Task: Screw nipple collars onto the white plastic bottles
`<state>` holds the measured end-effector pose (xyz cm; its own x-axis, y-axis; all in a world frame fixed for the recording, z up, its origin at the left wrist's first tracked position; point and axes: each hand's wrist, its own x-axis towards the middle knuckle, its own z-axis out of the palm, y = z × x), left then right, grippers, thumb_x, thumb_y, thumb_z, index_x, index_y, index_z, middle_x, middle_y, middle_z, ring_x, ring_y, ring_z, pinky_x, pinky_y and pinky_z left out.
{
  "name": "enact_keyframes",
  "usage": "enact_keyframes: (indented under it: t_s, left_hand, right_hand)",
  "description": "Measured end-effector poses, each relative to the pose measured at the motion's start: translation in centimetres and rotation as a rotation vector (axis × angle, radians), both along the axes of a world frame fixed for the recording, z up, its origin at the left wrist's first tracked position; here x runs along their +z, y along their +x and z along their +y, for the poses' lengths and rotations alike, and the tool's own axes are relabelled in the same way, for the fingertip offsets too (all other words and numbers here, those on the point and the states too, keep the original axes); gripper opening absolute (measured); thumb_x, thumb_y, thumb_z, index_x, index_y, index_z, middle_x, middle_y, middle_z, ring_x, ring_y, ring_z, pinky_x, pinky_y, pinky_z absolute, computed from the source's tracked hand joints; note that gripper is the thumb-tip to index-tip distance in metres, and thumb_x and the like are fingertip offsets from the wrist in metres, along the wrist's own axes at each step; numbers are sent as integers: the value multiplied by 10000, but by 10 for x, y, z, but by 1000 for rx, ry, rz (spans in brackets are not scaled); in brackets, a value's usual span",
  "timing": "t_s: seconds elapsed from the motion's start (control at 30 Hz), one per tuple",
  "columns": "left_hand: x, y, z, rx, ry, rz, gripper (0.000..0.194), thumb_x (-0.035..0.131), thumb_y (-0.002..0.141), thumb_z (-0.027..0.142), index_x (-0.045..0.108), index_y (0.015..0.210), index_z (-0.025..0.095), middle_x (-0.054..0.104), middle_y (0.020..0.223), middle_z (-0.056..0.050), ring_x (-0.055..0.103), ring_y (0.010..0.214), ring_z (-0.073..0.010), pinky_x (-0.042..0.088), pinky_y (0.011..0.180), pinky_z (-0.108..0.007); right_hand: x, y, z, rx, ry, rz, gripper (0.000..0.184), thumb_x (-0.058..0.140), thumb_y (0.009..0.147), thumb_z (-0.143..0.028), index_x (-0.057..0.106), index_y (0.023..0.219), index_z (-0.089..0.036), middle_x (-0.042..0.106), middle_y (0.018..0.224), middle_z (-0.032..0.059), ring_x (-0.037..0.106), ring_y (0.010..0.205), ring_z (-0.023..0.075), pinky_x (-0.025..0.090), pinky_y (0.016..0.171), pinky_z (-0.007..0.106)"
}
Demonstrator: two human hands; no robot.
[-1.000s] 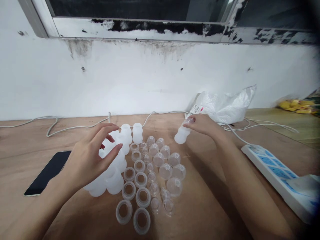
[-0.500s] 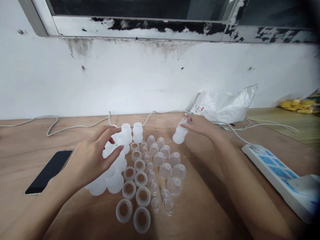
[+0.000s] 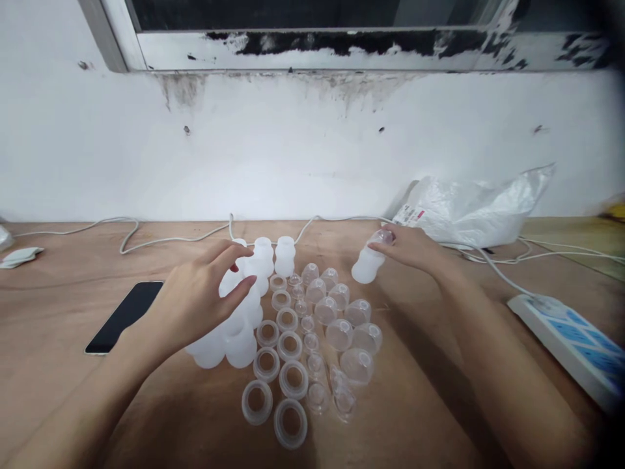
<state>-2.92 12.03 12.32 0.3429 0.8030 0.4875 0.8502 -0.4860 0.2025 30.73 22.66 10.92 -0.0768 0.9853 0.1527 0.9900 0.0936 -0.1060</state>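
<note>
Over the wooden tabletop (image 3: 195, 423), the right hand (image 3: 413, 246) grips a dome-capped bottle (image 3: 367, 266), top leaning rightward — the left hand (image 3: 205, 286), fingers parted, is nearer the white bottles (image 3: 241, 346).

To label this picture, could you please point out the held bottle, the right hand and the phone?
Held bottle (image 3: 367, 264), head view: lower body.
Right hand (image 3: 409, 246), head view: its back.
Phone (image 3: 124, 316), head view: screen.

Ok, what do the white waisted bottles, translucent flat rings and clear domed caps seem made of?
White waisted bottles: likely matte plastic, being milky without sharp highlights. Translucent flat rings: perhaps frosted plastic or silicone; their bands look cloudy. Clear domed caps: probably glossy plastic, as highlights glint and the brown wood-look tabletop shows through; glass isn't ruled out.
</note>
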Motion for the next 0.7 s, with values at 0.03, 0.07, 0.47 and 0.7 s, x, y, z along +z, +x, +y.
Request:
enact_keyframes:
  t_s: [0.03,0.07,0.47,0.7]
  left_hand:
    - [1,-1,0,9,-7,5,240,479,818,347,505,1017,215,581,933,-35,593,686,-153,467,574,-284]
    - [1,-2,0,18,-16,11,236,474,819,355,516,1004,214,589,922,-33,590,668,-152,460,562,-281]
    - [11,-20,-7,-6,-123,245,204,528,771,454,596,816,268,612,708,11,532,561,-152,397,472,-260]
    - [9,-16,-13,-46,-50,205,189,508,799,414,578,876,256,619,755,10,539,566,-143,406,491,-265]
  right_hand:
    - [-1,0,1,-8,-1,1,440,439,807,-393,528,1087,-66,612,1020,194,581,910,299,424,717,328]
    - [-2,0,2,-16,-2,2,435,447,802,-393,528,1085,-72,610,1028,189,581,911,299,425,719,329]
    - [-9,6,8,-77,-38,6,528,487,753,-476,468,1165,-146,614,1033,135,582,908,300,444,693,349]
    - [11,-8,-18,-56,103,-36,609,495,751,-522,395,1236,-168,531,1143,180,536,977,359,428,751,442]
